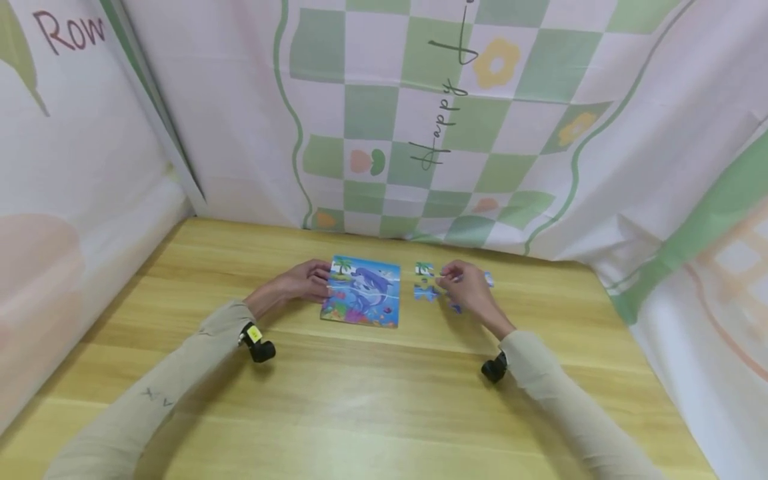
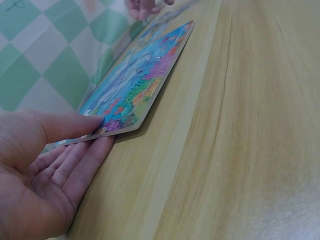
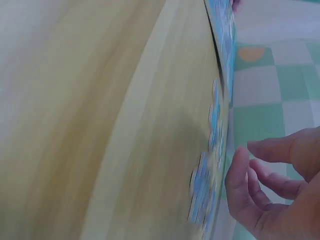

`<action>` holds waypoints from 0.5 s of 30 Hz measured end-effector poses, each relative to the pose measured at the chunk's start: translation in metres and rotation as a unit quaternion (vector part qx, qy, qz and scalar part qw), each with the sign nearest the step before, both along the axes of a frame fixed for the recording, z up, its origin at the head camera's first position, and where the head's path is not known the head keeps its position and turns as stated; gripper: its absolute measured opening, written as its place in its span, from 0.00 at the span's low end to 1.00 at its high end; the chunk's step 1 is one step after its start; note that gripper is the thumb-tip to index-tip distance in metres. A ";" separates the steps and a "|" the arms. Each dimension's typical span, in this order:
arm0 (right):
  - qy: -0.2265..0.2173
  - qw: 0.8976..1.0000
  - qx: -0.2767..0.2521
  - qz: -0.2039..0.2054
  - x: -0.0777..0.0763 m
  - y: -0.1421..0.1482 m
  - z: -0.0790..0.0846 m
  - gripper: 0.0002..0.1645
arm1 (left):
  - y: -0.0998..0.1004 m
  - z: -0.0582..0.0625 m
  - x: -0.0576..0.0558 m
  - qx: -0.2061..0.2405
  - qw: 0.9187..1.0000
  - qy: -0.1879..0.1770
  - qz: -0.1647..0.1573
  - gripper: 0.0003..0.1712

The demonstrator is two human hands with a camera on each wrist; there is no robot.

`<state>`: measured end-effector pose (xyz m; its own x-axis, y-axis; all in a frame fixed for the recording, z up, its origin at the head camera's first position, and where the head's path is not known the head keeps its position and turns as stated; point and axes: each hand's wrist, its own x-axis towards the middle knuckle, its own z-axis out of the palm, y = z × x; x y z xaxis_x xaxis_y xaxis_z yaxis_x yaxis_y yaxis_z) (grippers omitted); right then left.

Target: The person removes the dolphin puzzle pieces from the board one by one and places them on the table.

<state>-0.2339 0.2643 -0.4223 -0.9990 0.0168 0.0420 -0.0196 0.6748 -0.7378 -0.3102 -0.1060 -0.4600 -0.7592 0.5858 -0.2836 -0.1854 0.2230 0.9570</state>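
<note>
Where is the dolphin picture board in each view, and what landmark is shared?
Head: dolphin picture board, just below centre.
Left wrist: board, mainly upper half, left of centre.
Right wrist: board, top edge, right of centre, cut off.
Landmark: green-and-white checked curtain.

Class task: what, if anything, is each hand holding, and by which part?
The left hand pinches the dolphin picture board by its left edge, thumb on top, fingers beneath. Nothing shows held in the right hand.
</note>
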 end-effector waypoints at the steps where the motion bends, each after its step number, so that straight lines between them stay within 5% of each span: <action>1: -0.001 1.000 -0.002 0.009 -0.001 -0.004 0.000 0.13 | 0.001 0.000 0.000 -0.001 1.000 0.001 -0.002 0.43; 15: -0.023 0.993 0.020 0.116 -0.020 -0.060 0.001 0.17 | 0.004 0.002 0.003 -0.010 1.000 -0.009 0.015 0.44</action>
<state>-0.2541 0.2040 -0.4218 -0.9769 -0.2138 -0.0078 -0.1443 0.6855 -0.7137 -0.3074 -0.1025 -0.4575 -0.7714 0.5567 -0.3082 -0.2090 0.2358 0.9491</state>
